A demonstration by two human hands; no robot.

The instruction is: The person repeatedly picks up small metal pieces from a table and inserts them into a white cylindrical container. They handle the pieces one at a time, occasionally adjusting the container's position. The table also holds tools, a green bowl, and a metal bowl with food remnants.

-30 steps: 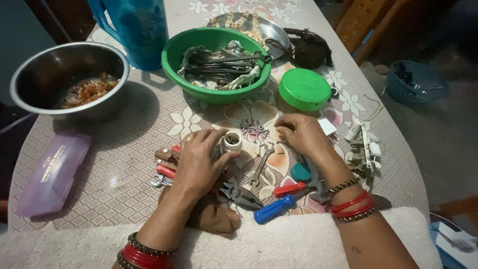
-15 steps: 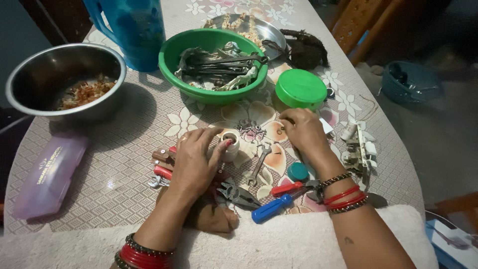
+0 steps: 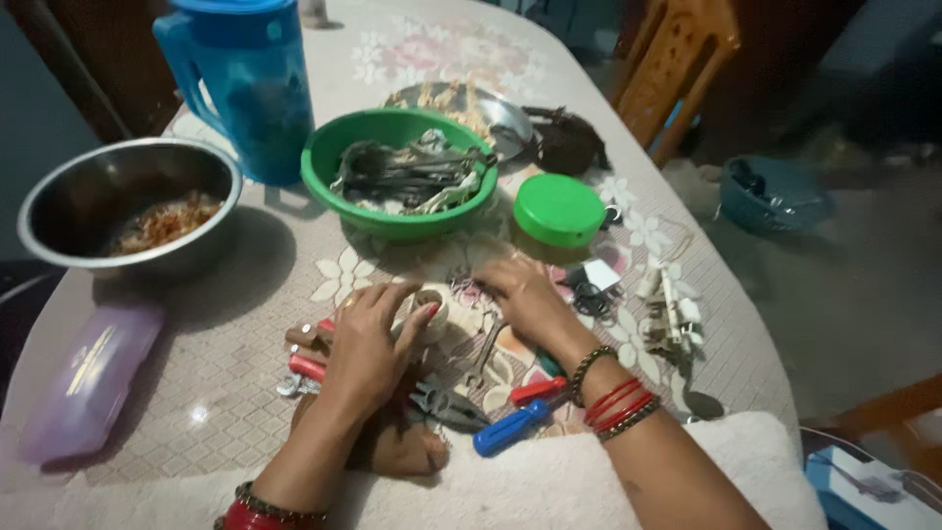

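Note:
My left hand (image 3: 368,344) grips a small white roll of tape (image 3: 429,306) lying on the flowered tablecloth. Under that hand sit red-handled pliers (image 3: 309,368) and a brown cloth pouch (image 3: 392,447). My right hand (image 3: 525,294) rests flat on the table just right of the roll, fingers spread over small metal parts. A metal wrench (image 3: 483,355) lies between the hands. A blue-handled screwdriver (image 3: 510,429) and a red-handled tool (image 3: 535,391) lie beside my right wrist.
A green bowl (image 3: 339,191) of metal tools stands behind the hands, a green lid (image 3: 559,208) to its right. At the left are a steel bowl (image 3: 59,196), a blue jug (image 3: 250,83) and a purple case (image 3: 83,378). White fittings (image 3: 667,309) lie at the right edge.
My right hand has slid left toward the tape roll and now lies flat. My left hand stays on the roll. The view has tilted up slightly.

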